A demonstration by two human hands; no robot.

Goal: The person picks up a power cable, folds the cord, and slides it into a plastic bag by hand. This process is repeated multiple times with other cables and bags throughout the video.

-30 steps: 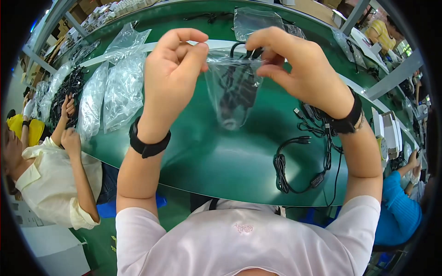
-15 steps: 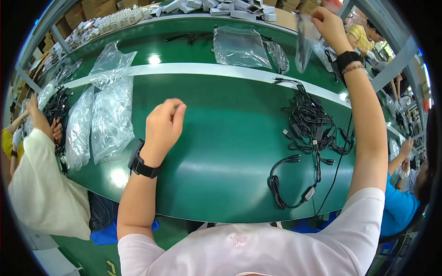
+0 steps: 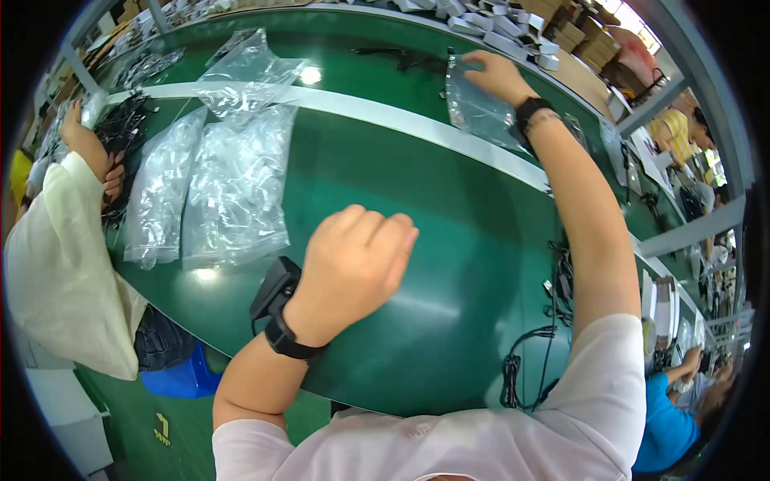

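Note:
Reaching over the white divider, my right hand [image 3: 496,78] is closed at the upper edge of a clear plastic bag [image 3: 477,116]. The bag lies flat on the far green strip, and its grip point is partly covered by my fingers. My left hand [image 3: 353,268] is curled into a loose fist above the near green surface, back upward, with nothing showing from it. Black cables [image 3: 561,280] lie at the right, largely hidden by my right arm. Closer to me is a coiled black cable [image 3: 511,373]. Left of my left hand rest filled clear bags [image 3: 239,188].
A white divider strip [image 3: 385,114] crosses the green table [image 3: 409,321]. White boxes [image 3: 501,30] are heaped along the back. At the left, a co-worker's hand [image 3: 87,143] is beside piled black cables [image 3: 124,132]. A grey metal post [image 3: 694,228] stands at the right.
My right hand has come left and down from the raised bag to the bag on the far strip. My left hand has moved right and nearer. The whole view has turned, shifting the bags and cables.

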